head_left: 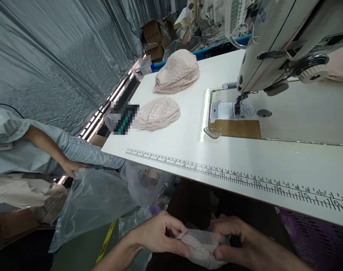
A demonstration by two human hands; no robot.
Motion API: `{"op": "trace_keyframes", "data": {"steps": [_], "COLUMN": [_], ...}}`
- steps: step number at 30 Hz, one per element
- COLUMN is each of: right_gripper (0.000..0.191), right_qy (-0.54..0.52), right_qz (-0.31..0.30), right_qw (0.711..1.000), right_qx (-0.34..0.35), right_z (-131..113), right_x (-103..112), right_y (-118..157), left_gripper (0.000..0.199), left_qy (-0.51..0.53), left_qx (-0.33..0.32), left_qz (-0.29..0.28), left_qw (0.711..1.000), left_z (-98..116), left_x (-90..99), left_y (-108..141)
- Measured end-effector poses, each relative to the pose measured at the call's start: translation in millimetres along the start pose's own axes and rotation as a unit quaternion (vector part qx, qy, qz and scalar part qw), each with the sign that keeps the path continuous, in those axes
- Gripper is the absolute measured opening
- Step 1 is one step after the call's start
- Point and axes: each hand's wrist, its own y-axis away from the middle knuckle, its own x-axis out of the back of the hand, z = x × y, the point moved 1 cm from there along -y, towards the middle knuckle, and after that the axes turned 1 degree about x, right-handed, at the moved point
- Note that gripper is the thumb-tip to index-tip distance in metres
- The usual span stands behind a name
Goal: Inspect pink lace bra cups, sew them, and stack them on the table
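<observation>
A small piece of pale lace-trimmed fabric is stretched between my hands, below the front edge of the sewing table. My left hand pinches its left end, where a pinkish edge shows by the fingertips. At the other end my right hand grips the fabric between thumb and fingers. On the white tabletop lie a flat lace piece and, behind it, a stack of similar pale pink lace pieces.
A sewing machine stands at the right of the table, whose front edge carries a printed ruler. At left, a person holds a clear plastic bag. Cardboard boxes sit at the back; a purple basket is lower right.
</observation>
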Motion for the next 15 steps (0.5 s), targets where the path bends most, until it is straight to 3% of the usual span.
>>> {"op": "trace_keyframes", "data": {"steps": [4, 10, 15], "right_gripper": [0.039, 0.039, 0.037], "right_qy": [0.002, -0.015, -0.004], "right_qz": [-0.017, -0.033, -0.041], "right_qw": [1.000, 0.999, 0.999], "right_qx": [-0.007, 0.002, -0.010], "right_z": [2, 8, 5], "right_x": [2, 4, 6], "right_y": [-1, -1, 2], "left_gripper": [0.054, 0.048, 0.047], "left_qy": [0.000, -0.023, 0.010], "left_qx": [-0.022, 0.002, -0.016], "left_qz": [0.005, 0.100, 0.107], "left_qw": [1.000, 0.995, 0.994], "left_z": [0, -3, -5], "left_x": [-3.2, -9.5, -12.9], "left_y": [1, 0, 2]}}
